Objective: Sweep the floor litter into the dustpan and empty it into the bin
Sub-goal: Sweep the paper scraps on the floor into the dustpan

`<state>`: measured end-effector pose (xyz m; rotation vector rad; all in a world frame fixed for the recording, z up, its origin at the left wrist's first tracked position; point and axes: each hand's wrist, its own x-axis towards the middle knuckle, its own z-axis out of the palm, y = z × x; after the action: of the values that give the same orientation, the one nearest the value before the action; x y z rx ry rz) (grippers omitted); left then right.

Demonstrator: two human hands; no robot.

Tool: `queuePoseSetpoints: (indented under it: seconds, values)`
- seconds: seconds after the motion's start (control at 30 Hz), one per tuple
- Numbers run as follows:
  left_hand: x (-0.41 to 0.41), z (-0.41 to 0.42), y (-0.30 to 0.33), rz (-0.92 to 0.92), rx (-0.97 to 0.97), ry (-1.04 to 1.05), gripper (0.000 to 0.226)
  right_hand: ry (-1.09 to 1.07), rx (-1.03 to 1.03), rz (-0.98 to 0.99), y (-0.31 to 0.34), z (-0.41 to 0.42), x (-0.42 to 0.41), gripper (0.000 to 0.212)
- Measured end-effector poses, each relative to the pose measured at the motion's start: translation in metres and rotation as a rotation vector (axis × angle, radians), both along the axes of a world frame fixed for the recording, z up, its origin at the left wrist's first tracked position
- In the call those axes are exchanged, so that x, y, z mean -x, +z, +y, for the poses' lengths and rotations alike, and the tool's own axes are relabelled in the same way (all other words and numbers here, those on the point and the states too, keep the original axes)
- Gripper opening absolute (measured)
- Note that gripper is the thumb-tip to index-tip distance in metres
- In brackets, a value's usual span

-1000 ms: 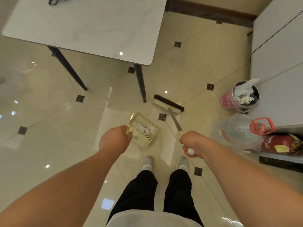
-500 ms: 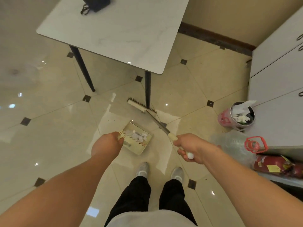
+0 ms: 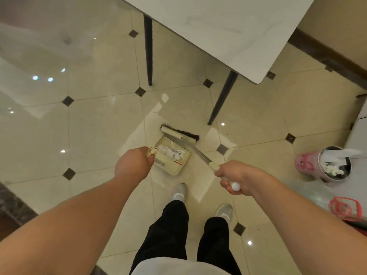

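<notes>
My left hand [image 3: 133,167] is curled round the top of the dustpan [image 3: 172,158] handle, and the pan sits on the tiled floor [image 3: 95,132] just ahead of my feet, with white scraps of litter [image 3: 171,152] heaped inside it. My right hand [image 3: 236,178] grips the broom [image 3: 195,150] near the white end of its handle; the shaft crosses over the pan's right side, and the brush head lies along the pan's far edge, touching it. Just beyond the brush stands one dark table leg [image 3: 222,100], and the table [image 3: 228,32] corner overhangs the floor to the far right. The pink bin [image 3: 309,165] stands well apart on the right, paper already in it, close beside a cabinet edge. To the left the floor runs open and bare.
</notes>
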<state>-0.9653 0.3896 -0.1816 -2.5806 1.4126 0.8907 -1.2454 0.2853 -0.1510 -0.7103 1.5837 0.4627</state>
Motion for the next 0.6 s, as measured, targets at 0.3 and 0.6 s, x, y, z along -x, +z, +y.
queuePoseSetpoints:
  seconds: [0.3, 0.6]
  values:
    - [-0.047, 0.029, 0.010, 0.016, 0.039, 0.106, 0.022, 0.058, 0.169, -0.034, 0.040, -0.061, -0.067, 0.026]
    - [-0.094, 0.062, -0.015, -0.045, 0.030, 0.202, 0.029, 0.190, 0.193, 0.115, -0.043, -0.044, -0.194, 0.010]
